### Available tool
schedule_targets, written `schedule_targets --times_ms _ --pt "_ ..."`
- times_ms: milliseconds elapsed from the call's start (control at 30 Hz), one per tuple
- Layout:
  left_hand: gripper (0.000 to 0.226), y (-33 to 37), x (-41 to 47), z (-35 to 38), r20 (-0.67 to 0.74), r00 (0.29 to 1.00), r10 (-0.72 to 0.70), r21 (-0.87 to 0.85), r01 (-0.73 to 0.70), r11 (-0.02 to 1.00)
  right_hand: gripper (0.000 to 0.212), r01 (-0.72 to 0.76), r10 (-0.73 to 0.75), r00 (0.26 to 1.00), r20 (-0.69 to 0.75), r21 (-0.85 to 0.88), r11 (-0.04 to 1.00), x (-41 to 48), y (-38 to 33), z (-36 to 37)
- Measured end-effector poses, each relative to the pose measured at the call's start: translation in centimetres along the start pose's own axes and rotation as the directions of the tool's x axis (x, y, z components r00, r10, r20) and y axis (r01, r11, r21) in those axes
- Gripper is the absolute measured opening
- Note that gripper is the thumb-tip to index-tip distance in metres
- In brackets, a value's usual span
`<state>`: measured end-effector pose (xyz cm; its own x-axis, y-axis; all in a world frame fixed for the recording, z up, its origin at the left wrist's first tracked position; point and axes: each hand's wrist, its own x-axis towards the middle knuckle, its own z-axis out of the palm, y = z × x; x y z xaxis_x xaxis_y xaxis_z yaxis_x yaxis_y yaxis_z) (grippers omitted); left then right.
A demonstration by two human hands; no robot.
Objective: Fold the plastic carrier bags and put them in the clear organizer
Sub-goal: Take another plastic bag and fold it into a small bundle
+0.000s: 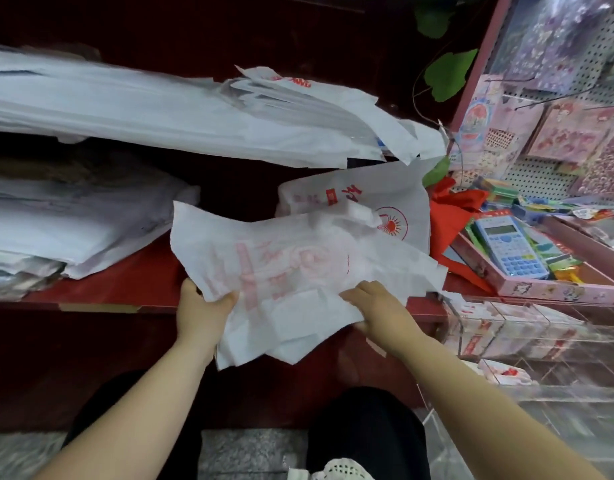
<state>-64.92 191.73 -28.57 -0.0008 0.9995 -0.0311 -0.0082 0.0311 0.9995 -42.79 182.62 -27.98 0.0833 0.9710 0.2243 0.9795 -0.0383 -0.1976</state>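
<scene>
Together, left hand [201, 313] and right hand [381, 313] pinch carrier bag [208, 237], fingers [350, 298] half-hidden (print [260, 268] blurred)

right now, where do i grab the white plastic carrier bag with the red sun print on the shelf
Probably pinch the exposed left end of the sun-print bag, from the left: the held bag covers its near edge, red cloth crowds its right.

A blue calculator [510, 247] lies in a pink box [555, 291] beside red cloth [447, 223], near hanging sticker sheets [575, 133].
</scene>
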Motion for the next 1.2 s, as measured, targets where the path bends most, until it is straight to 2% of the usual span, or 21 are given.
schedule_targets --times_ms 67,200,267,300,467,533,600,667,700,767,833,900,1033,1133,1200 --pt "0.043 0.3 1.3 0.0 -0.008 1.0 0.026 0.064 -0.026 0.998 0.043 0.006 -0.006 0.998 0.055 0.004 1.0 0.6 0.2 0.3" --pt "0.053 0.2 3.7 0.3 0.015 0.998 0.053 0.202 -0.055 0.978 0.043 0.005 -0.008 0.999 0.054 0.049 0.999 1.8 0.6 1.5" --pt "0.056 0.1 4.9 0.6 0.021 0.998 0.062 0.257 -0.065 0.964 0.063 0.014 -0.021 0.998 0.054 0.123 0.992 2.7 0.7 2.3" --pt "0.059 0.1 5.5 0.6 0.022 0.997 0.067 0.281 -0.071 0.957 0.066 0.012 -0.019 0.999 0.051 0.141 0.99 3.3 0.9 2.7" --pt "0.07 0.1 9.3 0.4 0.029 0.998 0.057 0.334 -0.064 0.941 0.059 0.007 -0.009 1.0 0.018 0.136 0.991 6.8 0.6 3.9" --pt "0.079 0.1 10.6 0.0 0.001 0.998 0.064 0.372 -0.06 0.926 0.047 -0.007 0.004 1.0 0.024 0.134 0.991 8.3 0.1 4.1" --pt "0.084 0.2 11.6 -0.4 -0.062 0.989 0.133 0.494 -0.085 0.865 0.032 -0.017 0.01 0.999 0.05 0.134 0.991 9.7 -0.3 4.3" --pt "0.08 0.4 11.9 -0.4 -0.083 0.962 0.26 0.671 -0.139 0.728 0.031 -0.013 0.003 0.996 0.085 0.118 0.993 11.0 -0.6 4.7" --pt "0.072 0.5 11.9 -0.3 -0.037 0.933 0.359 0.726 -0.221 0.651 0.033 -0.015 0.004 0.996 0.091 0.114 0.993 11.6 -0.7 5.0" --pt "0.062 0.4 11.5 0.6 0.166 0.847 0.505 0.736 -0.447 0.508 0.035 -0.02 0.012 0.997 0.081 0.105 0.994 12.7 -0.9 5.4" --pt "0.074 0.2 10.8 2.0 0.376 0.812 0.446 0.681 -0.569 0.461 0.036 -0.034 0.026 0.996 0.088 0.095 0.995 13.5 -1.1 5.8" --pt "0.092 -0.3 10.3 3.4 0.494 0.803 0.334 0.679 -0.596 0.428 0.035 -0.036 0.028 0.995 0.092 0.082 0.996 14.1 -1.3 6.0" --pt "0.103 -2.4 11.2 3.8 0.566 0.793 0.224 0.734 -0.609 0.301 0.044 -0.041 0.031 0.996 0.084 0.121 0.992 13.8 -1.2 5.8" --pt "0.104 -2.7 11.8 3.8 0.587 0.788 0.185 0.743 -0.615 0.263 0.065 0.019 -0.022 1.0 0.016 0.125 0.992 12.0 -0.9 4.9" --pt "0.105 -2.7 11.6 4.0 0.604 0.78 0.161 0.747 -0.625 0.227 0.066 0.039 -0.039 0.999 -0.005 0.144 0.989 10.7 -0.6 4.3"
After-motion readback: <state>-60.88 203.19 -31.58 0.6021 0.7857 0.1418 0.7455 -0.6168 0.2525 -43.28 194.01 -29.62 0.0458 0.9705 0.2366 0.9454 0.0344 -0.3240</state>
